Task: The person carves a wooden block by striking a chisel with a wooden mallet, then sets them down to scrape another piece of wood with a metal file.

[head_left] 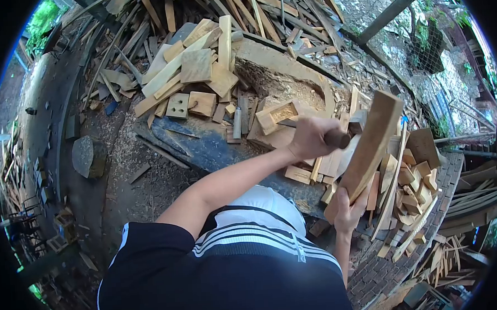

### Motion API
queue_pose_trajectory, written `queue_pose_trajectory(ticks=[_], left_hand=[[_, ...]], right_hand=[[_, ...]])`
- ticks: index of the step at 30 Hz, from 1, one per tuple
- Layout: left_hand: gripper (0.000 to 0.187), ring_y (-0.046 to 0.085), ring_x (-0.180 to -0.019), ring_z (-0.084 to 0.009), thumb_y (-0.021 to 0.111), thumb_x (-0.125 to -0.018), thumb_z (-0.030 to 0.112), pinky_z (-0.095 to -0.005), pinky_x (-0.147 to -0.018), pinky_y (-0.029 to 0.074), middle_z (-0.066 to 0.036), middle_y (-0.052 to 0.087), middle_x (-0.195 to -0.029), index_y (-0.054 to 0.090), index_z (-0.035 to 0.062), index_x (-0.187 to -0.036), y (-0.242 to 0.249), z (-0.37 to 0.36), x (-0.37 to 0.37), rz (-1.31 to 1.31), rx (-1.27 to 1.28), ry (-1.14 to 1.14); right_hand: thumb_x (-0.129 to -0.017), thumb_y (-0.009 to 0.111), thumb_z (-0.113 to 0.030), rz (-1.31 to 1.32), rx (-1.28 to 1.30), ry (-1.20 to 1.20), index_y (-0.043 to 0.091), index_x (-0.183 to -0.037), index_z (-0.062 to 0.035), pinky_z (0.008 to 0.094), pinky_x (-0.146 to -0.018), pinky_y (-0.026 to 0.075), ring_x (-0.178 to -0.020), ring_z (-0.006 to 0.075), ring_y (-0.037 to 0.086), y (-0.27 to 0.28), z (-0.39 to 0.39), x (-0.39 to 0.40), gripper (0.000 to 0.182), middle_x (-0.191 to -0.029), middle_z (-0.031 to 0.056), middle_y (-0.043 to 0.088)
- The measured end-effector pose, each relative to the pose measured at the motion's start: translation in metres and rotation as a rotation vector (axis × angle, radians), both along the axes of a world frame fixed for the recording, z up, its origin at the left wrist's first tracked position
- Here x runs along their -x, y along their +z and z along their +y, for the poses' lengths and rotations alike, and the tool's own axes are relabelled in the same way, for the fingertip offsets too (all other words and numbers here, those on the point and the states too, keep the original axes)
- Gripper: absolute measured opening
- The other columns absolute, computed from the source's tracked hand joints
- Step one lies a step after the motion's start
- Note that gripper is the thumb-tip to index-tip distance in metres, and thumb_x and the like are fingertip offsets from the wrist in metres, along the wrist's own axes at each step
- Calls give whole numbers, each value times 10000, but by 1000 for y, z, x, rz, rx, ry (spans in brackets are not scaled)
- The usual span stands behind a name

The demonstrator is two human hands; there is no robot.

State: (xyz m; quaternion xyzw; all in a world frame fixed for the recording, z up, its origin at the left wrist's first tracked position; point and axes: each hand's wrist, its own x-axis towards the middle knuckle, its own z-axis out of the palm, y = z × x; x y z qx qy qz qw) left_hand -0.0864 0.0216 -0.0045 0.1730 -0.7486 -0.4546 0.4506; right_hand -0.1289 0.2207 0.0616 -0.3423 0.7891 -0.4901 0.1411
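Right of centre, above a worn blue-grey chopping block (pixel 204 146), both hands are busy with wood. The right hand (pixel 348 209) grips the near end of a long wooden plank (pixel 370 141), fingers clenched round its lower edge, holding it tilted so that its far end rises up and to the right. This plank is pale tan, flat-faced and rectangular, with a squared far end and a slightly darker, rougher near end where the hand closes on it. The left hand (pixel 311 137) reaches across from the left, its bare forearm stretched over the block, fingers wrapped tightly round the dark handle of a tool (pixel 336 138) whose working end is hidden against the plank; what kind of tool it is cannot be told.

Just right of the plank lies a heap of small cut wooden blocks (pixel 410 175) and thin strips. Farther off, on the block's far side, rest flat offcuts (pixel 194 66), one square piece with holes (pixel 178 105), and a small hollowed wooden box (pixel 277 115). Sawdust and splintered scraps cover the ground (pixel 150 187) all around.
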Motion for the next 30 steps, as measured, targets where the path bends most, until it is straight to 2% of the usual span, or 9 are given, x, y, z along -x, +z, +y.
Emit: queue_pose_trajectory(ticks=[1,2,4,6,11,15,18,23,30], left_hand=[[261,609,-521,-270,760,-770,297,-358,-495,453,-99,583,-582,605,98,-704,9,-9,-3,30,-58,-4],[258,565,-482,-211,761,-798,277,-325,-491,444,-93,560,-566,609,86,-717,7,-18,-4,19,-147,-40],[215,527,-542,-77,774,-802,201,-273,-512,445,-41,606,-604,627,56,-740,10,-41,-8,174,-215,30],[230,538,-544,-62,763,-817,208,-257,-505,430,6,598,-601,634,49,-713,13,-66,-14,223,-275,113],[244,532,-537,-50,731,-860,192,-238,-500,416,25,607,-600,621,67,-681,1,-107,-27,255,-584,182],[253,495,-500,-33,729,-866,156,-224,-473,397,50,559,-575,582,79,-674,29,-93,-22,266,-246,253],[181,601,-594,-64,750,-837,180,-245,-553,479,-6,651,-644,669,35,-765,27,-80,-9,242,-272,183],[216,574,-573,-67,753,-833,177,-266,-530,462,-32,647,-638,640,22,-732,26,-67,3,92,-244,93],[228,579,-578,-73,755,-836,195,-272,-535,465,-37,646,-640,643,15,-752,19,-67,10,166,-307,107]], right_hand=[[-867,679,-181,9,63,-48,354,-1358,106,327,-857,483,-957,212,591,-3,2,0,655,-1114,174,594],[-867,679,-181,7,62,-58,354,-1358,106,327,-857,483,-957,212,591,-3,2,0,655,-1114,174,594],[-890,671,-206,-145,36,-119,311,-1404,109,333,-940,434,-1082,224,524,-1,-1,-1,703,-1240,172,522],[-895,674,-213,-108,70,-111,311,-1404,115,333,-931,440,-1062,222,535,-4,0,0,706,-1203,165,541],[-899,672,-205,-170,39,-95,317,-1406,121,337,-931,437,-1033,215,533,-13,8,3,699,-1182,162,545],[-899,668,-204,-123,38,-148,370,-1362,94,339,-921,438,-1016,214,533,-17,9,1,626,-1156,152,549],[-898,669,-223,-296,33,-153,392,-1336,74,346,-931,431,-1032,223,529,-7,3,-1,597,-1170,153,542],[-885,677,-237,-163,32,-93,390,-1347,78,357,-952,417,-1060,242,521,-10,4,3,628,-1192,171,536],[-889,669,-229,-183,-23,-112,383,-1351,81,361,-958,416,-1076,262,526,-14,7,3,625,-1200,178,538]])
